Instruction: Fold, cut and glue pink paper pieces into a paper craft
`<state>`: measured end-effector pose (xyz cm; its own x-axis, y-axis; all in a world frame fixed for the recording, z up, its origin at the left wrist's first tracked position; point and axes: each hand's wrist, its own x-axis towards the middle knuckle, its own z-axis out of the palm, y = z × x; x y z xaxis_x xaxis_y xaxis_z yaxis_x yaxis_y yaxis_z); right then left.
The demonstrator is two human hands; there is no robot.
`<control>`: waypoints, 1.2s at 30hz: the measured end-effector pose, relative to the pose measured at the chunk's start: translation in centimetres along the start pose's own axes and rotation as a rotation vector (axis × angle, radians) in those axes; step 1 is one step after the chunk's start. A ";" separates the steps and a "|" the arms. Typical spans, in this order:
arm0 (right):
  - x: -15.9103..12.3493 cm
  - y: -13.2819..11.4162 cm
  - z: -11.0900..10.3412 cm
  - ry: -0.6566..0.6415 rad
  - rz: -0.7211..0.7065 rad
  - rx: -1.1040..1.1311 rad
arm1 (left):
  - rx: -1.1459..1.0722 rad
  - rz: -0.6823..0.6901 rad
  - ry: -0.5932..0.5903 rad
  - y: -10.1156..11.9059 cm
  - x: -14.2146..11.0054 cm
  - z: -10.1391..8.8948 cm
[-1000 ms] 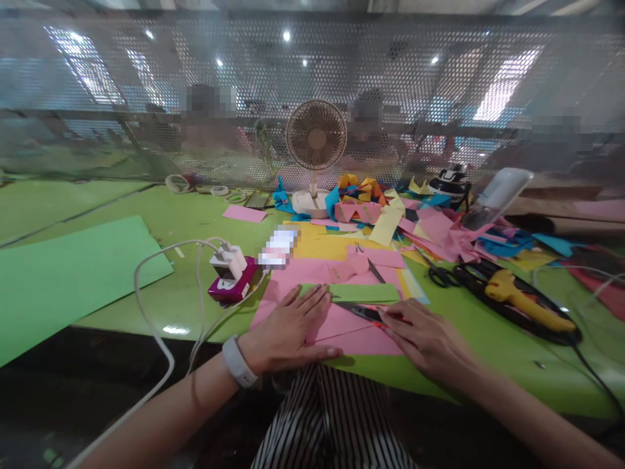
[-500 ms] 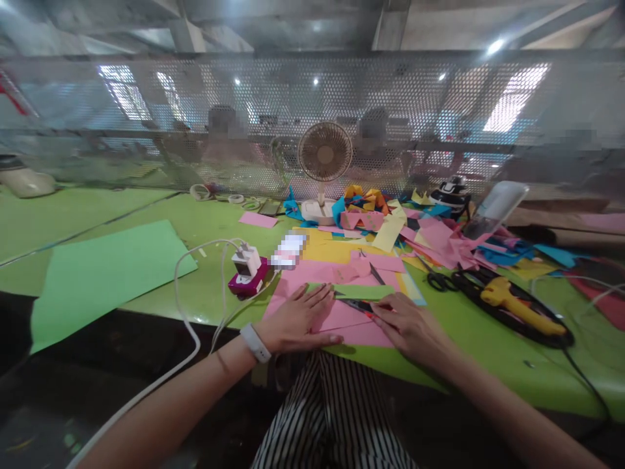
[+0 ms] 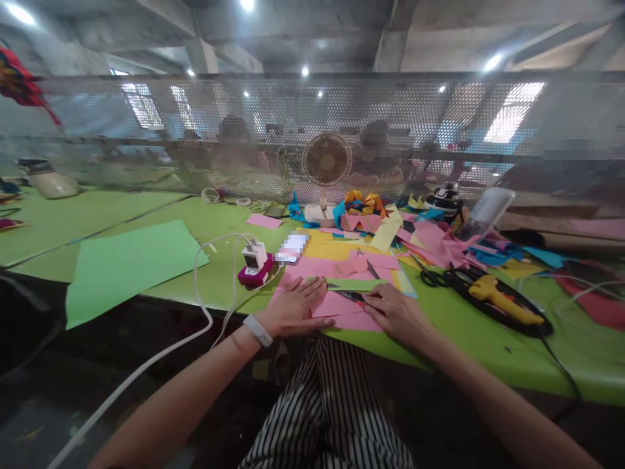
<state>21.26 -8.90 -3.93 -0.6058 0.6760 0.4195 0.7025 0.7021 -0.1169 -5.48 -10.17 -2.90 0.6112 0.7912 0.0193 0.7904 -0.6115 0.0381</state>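
Observation:
My left hand (image 3: 295, 307) lies flat on pink paper (image 3: 349, 320), its fingers stretched out and a white band on its wrist. Its fingertips reach the left end of a narrow green paper strip (image 3: 354, 284). My right hand (image 3: 398, 312) is closed at the strip's right end, fingers bent round a dark pointed tool (image 3: 349, 295) with a bit of red by the fingertips. The tool points left, just below the strip. Its handle is hidden, so its exact kind is unclear. Another dark pointed piece (image 3: 373, 270) lies above the strip.
A glue gun (image 3: 505, 303) rests on a black tray at right, beside black scissors (image 3: 432, 277). Paper scraps (image 3: 434, 238) surround a small fan (image 3: 327, 161). A phone (image 3: 291, 249), a purple charger block (image 3: 254, 272) with white cables, and green paper (image 3: 137, 267) lie left.
The camera view has tilted slightly up and shifted. Both hands keep nearly the same places on the paper, and the green strip and dark tool remain between them.

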 end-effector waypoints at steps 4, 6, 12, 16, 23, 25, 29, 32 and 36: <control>0.1 -0.2 -0.4 -0.006 -0.028 0.007 | -0.023 0.006 0.013 -0.1 -0.1 0.1; -0.2 -0.2 -0.6 -0.011 -0.054 0.008 | -0.036 0.001 0.017 -0.1 -0.1 0.2; -0.6 -0.3 -0.8 0.006 -0.046 0.006 | -0.047 0.002 0.027 0.0 -0.2 0.2; -0.1 -0.5 -0.5 -0.011 -0.031 -0.002 | -0.041 0.008 0.038 0.1 -0.3 0.1; -0.2 -0.1 -0.2 0.001 -0.080 0.003 | -0.043 0.005 0.043 0.3 -0.3 0.1; -0.4 -0.1 -0.2 0.011 -0.080 0.008 | -0.061 0.003 0.037 0.2 -0.5 0.0; -0.5 -0.1 -0.1 0.009 -0.081 0.029 | -0.092 -0.036 0.058 -0.3 -1.0 -0.4; -0.4 -0.1 -0.1 0.019 -0.076 0.036 | -0.082 -0.042 0.051 -0.4 -1.5 -0.5; 0.0 -0.5 0.0 0.036 -0.071 0.018 | -0.076 -0.038 0.043 -0.5 -1.6 -0.4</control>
<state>20.94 -9.22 -3.88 -0.6396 0.6160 0.4598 0.6512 0.7521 -0.1018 -6.82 -11.13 -2.58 0.5769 0.8146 0.0595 0.8067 -0.5797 0.1151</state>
